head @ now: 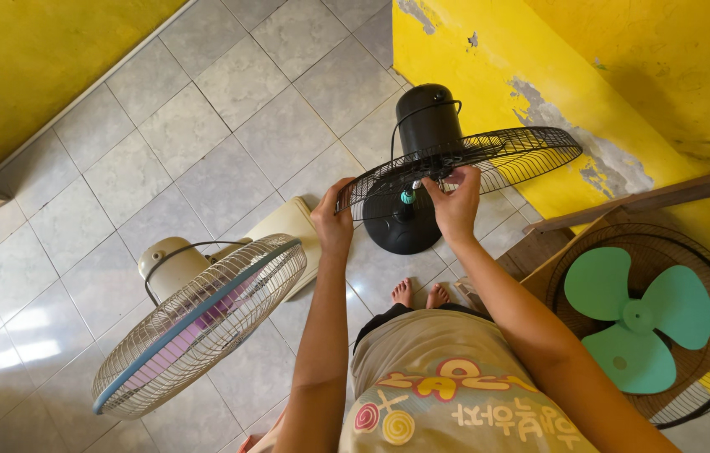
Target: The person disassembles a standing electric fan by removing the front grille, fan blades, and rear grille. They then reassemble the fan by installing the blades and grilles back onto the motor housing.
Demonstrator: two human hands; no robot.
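Both forearms reach forward from the shirt front toward the black fan [422,159], which stands on the tiled floor [204,143] against the yellow wall [489,59]. Its rear guard [489,159] is bare, no blade on it. Right hand [456,201] pinches at the small teal-tipped hub [407,197] in the guard's centre, its grip closed on it; left hand [331,220] clamps the guard's rim. Judging by this, the step is work at the hub, which calls for a steady guard. Beige fan [204,323] stands left, green-bladed fan [640,323] right.
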